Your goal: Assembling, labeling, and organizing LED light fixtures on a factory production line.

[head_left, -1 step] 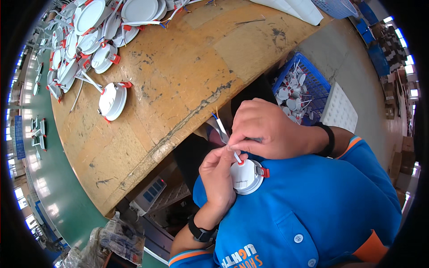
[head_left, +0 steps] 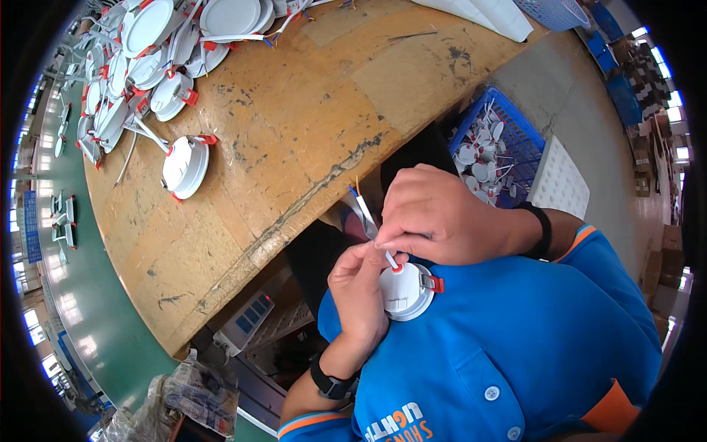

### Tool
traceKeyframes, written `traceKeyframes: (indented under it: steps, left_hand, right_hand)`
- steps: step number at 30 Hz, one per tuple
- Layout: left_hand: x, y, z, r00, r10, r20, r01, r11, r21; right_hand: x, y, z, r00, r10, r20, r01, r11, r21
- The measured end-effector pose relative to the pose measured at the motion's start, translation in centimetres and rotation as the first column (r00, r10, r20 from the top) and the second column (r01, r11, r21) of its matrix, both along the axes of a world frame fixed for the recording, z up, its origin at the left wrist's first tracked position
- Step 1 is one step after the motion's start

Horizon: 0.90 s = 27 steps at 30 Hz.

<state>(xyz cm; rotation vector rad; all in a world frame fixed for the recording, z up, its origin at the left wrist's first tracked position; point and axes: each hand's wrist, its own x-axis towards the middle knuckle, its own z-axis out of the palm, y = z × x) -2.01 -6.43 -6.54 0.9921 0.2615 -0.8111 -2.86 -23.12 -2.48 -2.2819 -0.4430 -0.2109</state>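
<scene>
Round white plastic downlight [head_left: 398, 289] with red-tipped metal clip [head_left: 434, 283] — in front of blue shirt [head_left: 471, 317]. Left hand [head_left: 359, 283], right hand [head_left: 438, 214] — fingertips together, both pinching its white cable [head_left: 363, 206]. Beyond: scuffed brown wooden table [head_left: 294, 110], white round lights [head_left: 147, 29] heaped upper left.

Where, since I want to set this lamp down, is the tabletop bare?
Between the lone white lamp and the near edge, the wooden tabletop is bare, though scuffed. Its far-left side is crowded by the lamp pile.
</scene>
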Motion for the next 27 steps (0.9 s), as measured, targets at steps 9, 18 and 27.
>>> traceKeyframes:
  steps: [9, 18, 27]
  left_hand:
    - [-0.5, 0.1, -0.9, 0.998, -0.005, 0.064, -0.002, 0.994, 0.105]
    - [-0.6, 0.3, -1.4, 0.996, 0.037, 0.076, -0.022, 0.982, -0.188]
    - [-0.5, 0.4, 0.2, 0.998, -0.065, -0.003, 0.065, 0.997, 0.031]
  right_hand:
    - [0.1, 0.6, 0.6, 0.944, 0.231, 0.236, -0.193, 0.966, -0.173]
    - [0.4, 0.3, 1.9, 0.927, 0.295, -0.23, -0.166, 0.876, 0.454]
    - [0.4, -0.6, 0.4, 0.825, 0.119, -0.552, 0.214, 0.838, 0.502]
